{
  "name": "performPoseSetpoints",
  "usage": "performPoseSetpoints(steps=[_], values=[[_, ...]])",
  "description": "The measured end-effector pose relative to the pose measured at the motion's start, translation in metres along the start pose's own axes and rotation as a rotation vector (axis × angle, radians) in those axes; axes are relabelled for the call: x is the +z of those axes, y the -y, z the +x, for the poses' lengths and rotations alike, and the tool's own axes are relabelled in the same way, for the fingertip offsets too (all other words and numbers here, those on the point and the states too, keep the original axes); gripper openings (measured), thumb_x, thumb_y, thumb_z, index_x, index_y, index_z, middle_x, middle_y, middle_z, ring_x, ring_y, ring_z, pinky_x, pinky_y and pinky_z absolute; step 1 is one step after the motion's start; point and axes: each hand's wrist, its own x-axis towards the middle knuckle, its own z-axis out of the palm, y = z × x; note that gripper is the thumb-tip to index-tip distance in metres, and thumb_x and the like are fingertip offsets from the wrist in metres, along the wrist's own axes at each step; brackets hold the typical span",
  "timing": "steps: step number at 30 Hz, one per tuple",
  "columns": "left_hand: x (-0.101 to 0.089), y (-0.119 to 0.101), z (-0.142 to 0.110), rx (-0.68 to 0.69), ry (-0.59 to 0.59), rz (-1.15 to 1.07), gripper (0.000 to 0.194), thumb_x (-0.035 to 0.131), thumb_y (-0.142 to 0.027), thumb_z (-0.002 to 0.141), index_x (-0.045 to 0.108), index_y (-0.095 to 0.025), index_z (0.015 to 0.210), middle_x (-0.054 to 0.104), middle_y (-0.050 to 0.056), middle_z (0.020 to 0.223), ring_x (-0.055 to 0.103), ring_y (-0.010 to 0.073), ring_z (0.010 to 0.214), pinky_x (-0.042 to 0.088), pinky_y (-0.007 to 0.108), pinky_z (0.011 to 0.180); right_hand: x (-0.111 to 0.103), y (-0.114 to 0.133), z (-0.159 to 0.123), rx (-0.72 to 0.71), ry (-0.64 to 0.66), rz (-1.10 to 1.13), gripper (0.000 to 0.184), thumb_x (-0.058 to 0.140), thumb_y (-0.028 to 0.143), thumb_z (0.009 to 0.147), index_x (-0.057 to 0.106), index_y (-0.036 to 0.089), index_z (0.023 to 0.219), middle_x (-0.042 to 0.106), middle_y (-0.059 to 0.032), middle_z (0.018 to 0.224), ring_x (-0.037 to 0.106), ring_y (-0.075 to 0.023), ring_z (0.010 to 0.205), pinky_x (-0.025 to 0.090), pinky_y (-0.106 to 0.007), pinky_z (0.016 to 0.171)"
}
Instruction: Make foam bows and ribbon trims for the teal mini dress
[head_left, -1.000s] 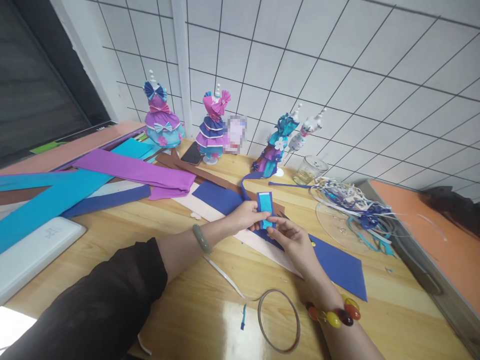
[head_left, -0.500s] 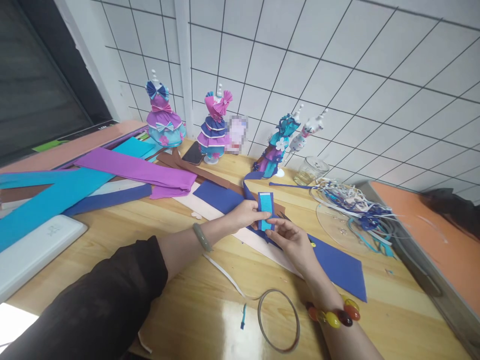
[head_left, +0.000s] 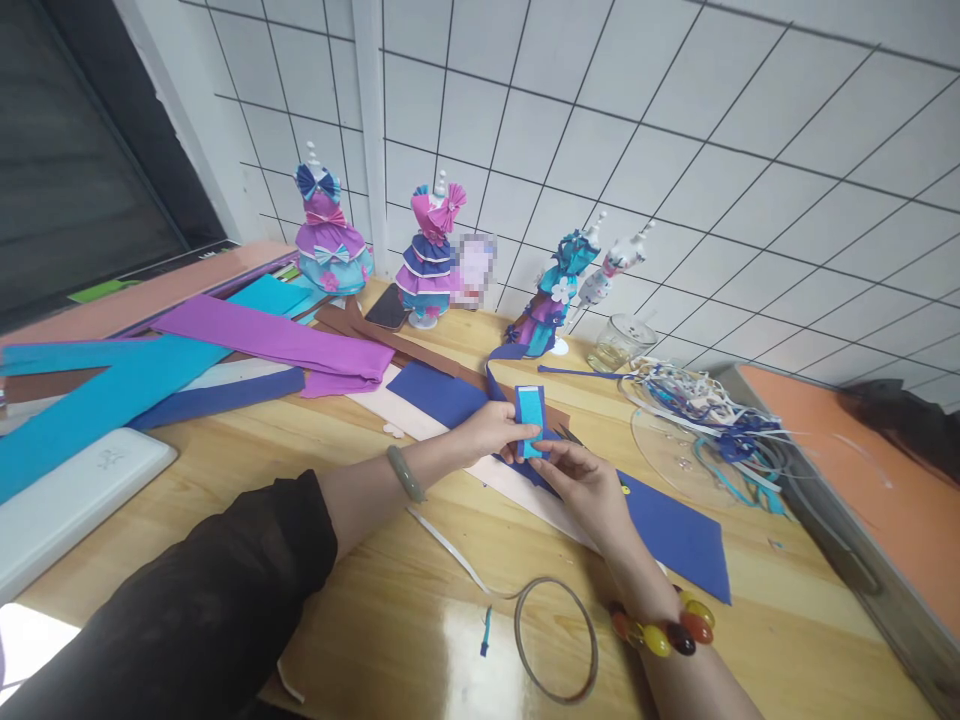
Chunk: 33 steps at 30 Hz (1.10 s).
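The left hand (head_left: pixel 501 430) grasps a small rectangular piece (head_left: pixel 531 408), turquoise with a dark blue border and a white band at its far end, the thumb lying across its face. The right hand (head_left: pixel 589 485) pinches the near end of the same piece between thumb and fingertips. The piece is held upright near the middle of the table (head_left: pixel 360 640). Beneath and beyond the hands lie a dark blue sheet (head_left: pixel 679 530) and a pale pink strip (head_left: pixel 491 483), both running from far left to near right; a dark pointed tool (head_left: pixel 571 436) is partly hidden behind the right hand. Near side: a thin coil (head_left: pixel 517 635) with a pale tail, and beside it a small teal-and-blue scrap (head_left: pixel 486 632). Left: a magenta strip (head_left: pixel 277 340) crosses a turquoise strip (head_left: pixel 135 400), with a white slab-like object (head_left: pixel 82 510) nearer. Far side, along the tiled wall (head_left: pixel 675 90): two dressed forms at left, the leftmost (head_left: pixel 330 245) wearing bows, and, farther right, a teal-and-purple dressed form (head_left: pixel 555 290) beside a white one. Right: a glass jar (head_left: pixel 621 342) stands just beyond a tangle of ribbons (head_left: pixel 690 405).
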Motion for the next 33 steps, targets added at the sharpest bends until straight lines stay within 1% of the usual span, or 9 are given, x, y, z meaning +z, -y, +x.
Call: performPoseSetpoints(steps=[5, 9, 12, 17, 21, 25, 30, 33], values=[[-0.0005, -0.0027, -0.0023, 0.005, 0.031, 0.002, 0.029, 0.06, -0.039, 0.07, 0.057, -0.01, 0.074, 0.055, 0.001, 0.051, 0.051, 0.007, 0.044, 0.037, 0.017, 0.04, -0.0019, 0.0069, -0.001, -0.077, -0.016, -0.07, 0.02, 0.062, 0.033, 0.071, 0.068, 0.02, 0.085, 0.064, -0.0055, 0.078, 0.056, -0.0172, 0.068, 0.045, -0.031, 0.064], [-0.0003, -0.0043, -0.0027, 0.012, 0.044, 0.004, 0.029, 0.061, -0.039, 0.069, 0.057, -0.01, 0.073, 0.054, 0.0, 0.05, 0.05, 0.0072, 0.043, 0.037, 0.017, 0.04, -0.0033, 0.0059, 0.0002, -0.162, -0.003, -0.053, 0.014, 0.062, 0.03, 0.072, 0.069, 0.023, 0.082, 0.065, -0.0053, 0.08, 0.058, -0.0187, 0.074, 0.046, -0.032, 0.067], [0.0, -0.0037, -0.0021, 0.006, 0.038, 0.01, 0.029, 0.062, -0.038, 0.068, 0.056, -0.01, 0.072, 0.055, 0.0, 0.051, 0.049, 0.0066, 0.041, 0.036, 0.017, 0.038, -0.0038, 0.0029, 0.0012, -0.18, -0.001, -0.031, 0.012, 0.062, 0.029, 0.072, 0.07, 0.024, 0.081, 0.065, -0.0052, 0.081, 0.059, -0.0189, 0.076, 0.046, -0.033, 0.068], [0.0002, -0.0023, -0.0013, 0.008, 0.032, 0.035, 0.03, 0.062, -0.038, 0.067, 0.057, -0.01, 0.075, 0.056, 0.001, 0.054, 0.05, 0.0061, 0.044, 0.036, 0.016, 0.039, -0.0038, 0.0029, 0.0011, -0.159, 0.006, -0.023, 0.012, 0.061, 0.031, 0.073, 0.068, 0.023, 0.078, 0.065, -0.0052, 0.081, 0.058, -0.0195, 0.077, 0.046, -0.034, 0.07], [0.0011, -0.0034, -0.0009, 0.004, -0.003, 0.039, 0.031, 0.065, -0.036, 0.064, 0.056, -0.009, 0.075, 0.058, 0.002, 0.062, 0.051, 0.0058, 0.045, 0.039, 0.018, 0.041, -0.0035, 0.0028, 0.001, -0.048, 0.059, -0.007, 0.017, 0.059, 0.035, 0.073, 0.065, 0.02, 0.08, 0.064, -0.0049, 0.081, 0.057, -0.0181, 0.073, 0.046, -0.031, 0.066], [0.0016, -0.0036, -0.0002, -0.008, -0.022, 0.067, 0.028, 0.066, -0.033, 0.063, 0.054, -0.009, 0.073, 0.058, 0.002, 0.062, 0.051, 0.006, 0.045, 0.04, 0.018, 0.041, -0.0037, 0.001, 0.0012, 0.032, 0.105, 0.022, 0.021, 0.06, 0.037, 0.072, 0.063, 0.019, 0.082, 0.064, -0.0042, 0.079, 0.055, -0.0163, 0.067, 0.044, -0.029, 0.061], [0.0013, -0.0012, -0.0003, 0.022, 0.008, 0.105, 0.028, 0.065, -0.035, 0.065, 0.056, -0.01, 0.073, 0.059, 0.001, 0.061, 0.051, 0.005, 0.045, 0.041, 0.017, 0.042, -0.004, 0.0024, 0.0004, 0.042, 0.104, -0.015, 0.022, 0.06, 0.037, 0.072, 0.062, 0.017, 0.082, 0.059, -0.0008, 0.063, 0.049, -0.0121, 0.055, 0.038, -0.025, 0.051], [0.0021, -0.0023, -0.002, 0.022, 0.029, 0.081, 0.03, 0.065, -0.037, 0.065, 0.056, -0.009, 0.074, 0.059, 0.002, 0.062, 0.053, 0.0061, 0.048, 0.042, 0.017, 0.043, -0.0041, 0.0035, 0.0001, 0.052, 0.093, -0.009, 0.022, 0.06, 0.037, 0.072, 0.063, 0.016, 0.079, 0.06, -0.0013, 0.064, 0.049, -0.012, 0.055, 0.037, -0.024, 0.051]])
